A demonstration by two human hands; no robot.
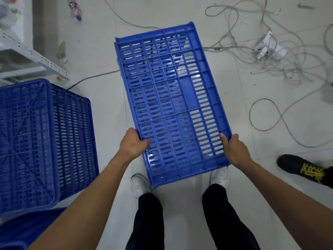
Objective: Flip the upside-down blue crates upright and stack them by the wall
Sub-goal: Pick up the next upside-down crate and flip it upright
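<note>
- A blue slotted plastic crate [173, 103] is held in the middle of the view above the pale tiled floor [252, 177], one broad slotted face turned up toward the camera
- The left hand [134, 144] is closed on the crate's left edge near its near end, thumb lying over the slotted face
- The right hand [234, 150] is clamped on the right edge at about the same height, thumb on top and the fingers wrapped underneath out of sight
- The near end of the crate hangs over the person's white shoes [139, 185]
- At the left stands a second blue slotted crate [41, 141], upside down with its ribbed base uppermost
- A grey perforated metal shelf frame [36, 58] is beyond it
- Loose grey cables [281, 56] sprawl over the floor at the upper right
- A black shoe with yellow laces [304, 168] sits at the right edge
</note>
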